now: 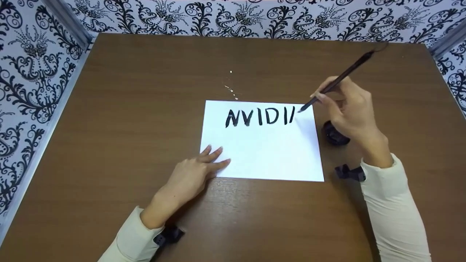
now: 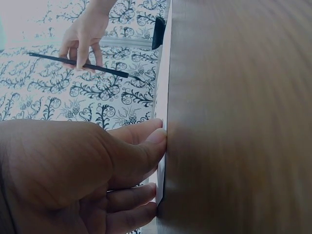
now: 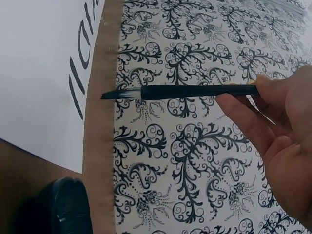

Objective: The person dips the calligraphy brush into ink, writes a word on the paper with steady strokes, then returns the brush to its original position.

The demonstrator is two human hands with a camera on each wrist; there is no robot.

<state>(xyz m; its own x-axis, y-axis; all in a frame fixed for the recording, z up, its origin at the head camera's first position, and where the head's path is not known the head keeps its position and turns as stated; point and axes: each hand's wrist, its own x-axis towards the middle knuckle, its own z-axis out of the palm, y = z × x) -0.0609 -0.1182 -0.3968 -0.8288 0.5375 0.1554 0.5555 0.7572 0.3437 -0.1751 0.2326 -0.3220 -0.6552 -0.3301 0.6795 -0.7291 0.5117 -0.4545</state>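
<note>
A white sheet of paper lies on the brown table, with black brushed letters reading "NVIDI" and one more slanted stroke along its upper part. My right hand pinches a dark paintbrush between thumb and fingers. In the right wrist view, the black-stained bristles show above the sheet, near the slanted stroke. Spread fingers of my left hand rest on the sheet's lower left corner. A dark round pot stands right of the paper, partly hidden beneath my right hand.
Small pale specks dot the table beyond the paper's top edge. Black-and-white patterned material lies past the table's far and left sides. Black wrist cameras sit at both white sleeves.
</note>
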